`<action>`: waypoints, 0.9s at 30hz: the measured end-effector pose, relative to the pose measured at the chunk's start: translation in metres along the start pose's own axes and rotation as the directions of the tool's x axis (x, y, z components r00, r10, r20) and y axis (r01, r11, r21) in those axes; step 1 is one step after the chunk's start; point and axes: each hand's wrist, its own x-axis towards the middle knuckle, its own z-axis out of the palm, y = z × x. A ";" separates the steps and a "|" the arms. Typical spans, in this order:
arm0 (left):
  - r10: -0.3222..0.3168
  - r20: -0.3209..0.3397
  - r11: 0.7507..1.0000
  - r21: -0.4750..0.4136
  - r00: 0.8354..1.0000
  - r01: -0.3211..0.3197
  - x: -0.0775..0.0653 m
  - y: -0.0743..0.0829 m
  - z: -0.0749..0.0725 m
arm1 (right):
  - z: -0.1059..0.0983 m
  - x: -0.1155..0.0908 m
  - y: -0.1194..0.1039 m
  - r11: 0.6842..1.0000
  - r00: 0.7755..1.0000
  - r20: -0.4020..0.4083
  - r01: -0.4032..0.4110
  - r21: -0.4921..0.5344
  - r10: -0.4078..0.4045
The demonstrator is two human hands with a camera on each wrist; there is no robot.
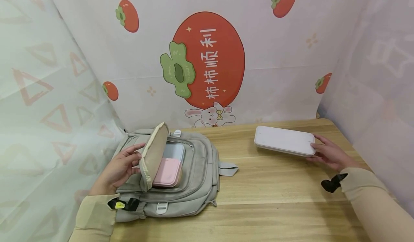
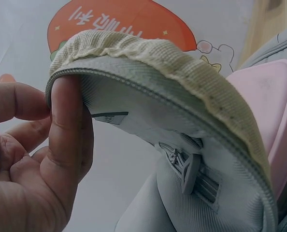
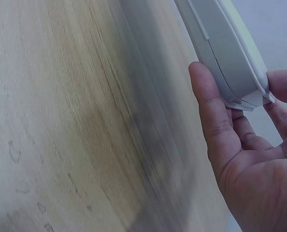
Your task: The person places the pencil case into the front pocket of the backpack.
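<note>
A grey backpack (image 1: pixel 202 155) lies on the wooden table at the left, its front pocket unzipped. My left hand (image 1: pixel 121 166) pinches the edge of the pocket flap (image 1: pixel 154 157) and holds it raised; in the left wrist view, fingers lie on both sides of the flap's zippered edge. Inside the pocket sit a pink case (image 1: pixel 168 172) and a light blue case (image 1: pixel 175 151), partly overlapping. At the right, my right hand (image 1: pixel 331 154) grips one end of a flat white rectangular case (image 1: pixel 284 140), held tilted above the table.
The wooden table (image 1: pixel 258 199) stretches between backpack and right hand. A grey strap loop (image 1: pixel 228 169) sticks out from the backpack's right end. A printed cloth (image 1: pixel 258 91) with persimmons hangs behind, and pale sheets (image 1: pixel 42 109) hang at both sides.
</note>
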 end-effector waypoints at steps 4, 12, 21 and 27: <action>0.000 0.007 1.000 -0.019 1.000 0.000 0.000 0.000 -0.001 | 0.004 0.001 -0.001 0.999 1.000 0.016 0.013 -0.036 -0.013; 0.007 0.030 0.999 -0.046 1.000 -0.005 0.000 -0.001 -0.001 | 0.014 0.005 -0.003 0.994 1.000 0.023 0.019 -0.106 -0.017; 0.012 0.035 0.998 -0.054 0.999 -0.010 0.000 0.000 -0.001 | 0.028 0.011 -0.006 0.995 0.997 0.070 0.042 -0.095 -0.035; 0.008 0.034 0.998 -0.065 0.999 -0.006 -0.001 0.000 0.000 | 0.038 0.013 -0.007 0.995 0.997 0.069 0.039 -0.092 -0.033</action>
